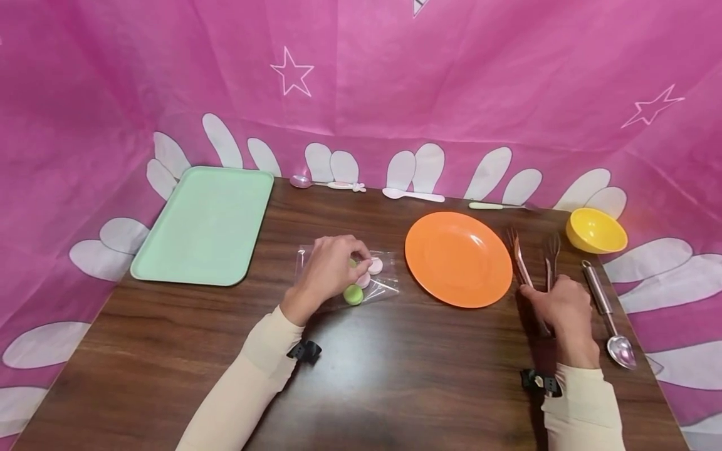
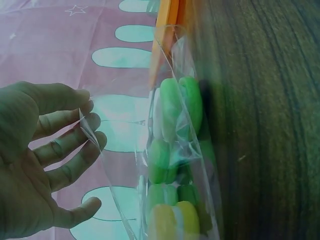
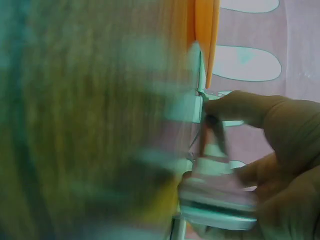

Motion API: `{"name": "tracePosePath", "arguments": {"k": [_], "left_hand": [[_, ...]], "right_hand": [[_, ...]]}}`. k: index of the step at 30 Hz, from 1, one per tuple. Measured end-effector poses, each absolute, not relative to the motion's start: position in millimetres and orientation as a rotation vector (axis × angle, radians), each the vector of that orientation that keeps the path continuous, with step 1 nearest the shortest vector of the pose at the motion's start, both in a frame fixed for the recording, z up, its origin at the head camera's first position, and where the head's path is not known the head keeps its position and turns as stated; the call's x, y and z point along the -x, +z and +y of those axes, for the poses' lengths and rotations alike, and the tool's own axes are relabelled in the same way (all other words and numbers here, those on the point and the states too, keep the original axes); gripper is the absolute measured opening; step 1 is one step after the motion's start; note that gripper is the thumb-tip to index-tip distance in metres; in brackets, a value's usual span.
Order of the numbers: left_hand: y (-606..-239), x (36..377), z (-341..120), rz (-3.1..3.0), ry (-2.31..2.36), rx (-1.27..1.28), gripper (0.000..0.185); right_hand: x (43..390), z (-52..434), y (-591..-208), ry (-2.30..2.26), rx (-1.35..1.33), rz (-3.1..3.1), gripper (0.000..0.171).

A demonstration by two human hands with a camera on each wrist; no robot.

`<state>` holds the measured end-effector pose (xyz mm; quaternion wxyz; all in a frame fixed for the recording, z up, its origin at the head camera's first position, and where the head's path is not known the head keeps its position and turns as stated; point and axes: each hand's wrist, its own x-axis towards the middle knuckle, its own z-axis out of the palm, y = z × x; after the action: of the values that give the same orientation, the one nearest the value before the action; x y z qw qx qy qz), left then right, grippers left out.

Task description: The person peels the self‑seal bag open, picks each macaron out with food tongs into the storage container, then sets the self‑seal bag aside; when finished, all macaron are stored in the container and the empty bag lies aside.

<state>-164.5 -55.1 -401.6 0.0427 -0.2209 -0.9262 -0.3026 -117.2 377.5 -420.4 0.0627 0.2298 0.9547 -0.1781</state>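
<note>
My left hand [image 1: 334,266] pinches the edge of a clear plastic bag [image 1: 383,289], lifting its film away from the macarons inside. Green, pale pink and yellow macarons show through the film; a green macaron [image 1: 353,295] lies below my fingers, and a yellow macaron [image 2: 175,220] is nearest in the left wrist view. On the right, my right hand [image 1: 566,313] grips metal tongs [image 1: 523,263], whose two fork-like ends stand spread apart and point toward the back. The right wrist view is partly blurred. Beside the tongs sits an orange plate [image 1: 458,260].
A mint-green tray [image 1: 209,225] lies at the left. Along the back are a metal spoon [image 1: 301,181], a pink spoon [image 1: 414,195] and a pale-handled utensil [image 1: 486,205]. A yellow bowl [image 1: 598,232] and a metal scoop [image 1: 620,351] are at the right edge.
</note>
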Motion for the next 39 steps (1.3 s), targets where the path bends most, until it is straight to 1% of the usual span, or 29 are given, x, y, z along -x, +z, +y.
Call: {"name": "tracePosePath", "arguments": {"k": [4,7,9,14,16,18,24,28,33,39], "left_hand": [[-404,165,-54,-2.859,-0.931,0.662,0.004],[-407,166,-52,-2.859,-0.931,0.665,0.005],[-408,167,-52,-2.853,-0.935,0.671,0.006],[-409,169,-52,-2.832,-0.937,0.677,0.006],[-409,170,-52,-2.820,-0.920,0.675,0.005],[-408,170,-52,-2.811,-0.915,0.673,0.005],[-409,169,-52,-2.811,-0.962,0.675,0.005],[-411,169,-53,-2.792,-0.955,0.684,0.004],[-414,170,-54,-2.755,-0.962,0.700,0.004],[-414,170,-55,-2.765,-0.947,0.685,0.005]], "right_hand": [[105,375,-412,-0.600,-0.738,3.013,0.064],[93,365,-398,-0.623,-0.664,3.148,0.061],[86,354,-389,-0.644,-0.510,3.253,0.059],[78,314,-383,-0.699,0.054,3.361,0.057],[78,298,-385,-0.714,0.190,3.309,0.054],[79,283,-388,-0.722,0.272,3.234,0.051],[90,253,-396,-0.677,0.380,3.114,0.045],[99,242,-401,-0.672,0.428,3.116,0.044],[106,233,-408,-0.658,0.459,3.109,0.045],[105,233,-412,-0.689,0.454,3.106,0.044]]}}
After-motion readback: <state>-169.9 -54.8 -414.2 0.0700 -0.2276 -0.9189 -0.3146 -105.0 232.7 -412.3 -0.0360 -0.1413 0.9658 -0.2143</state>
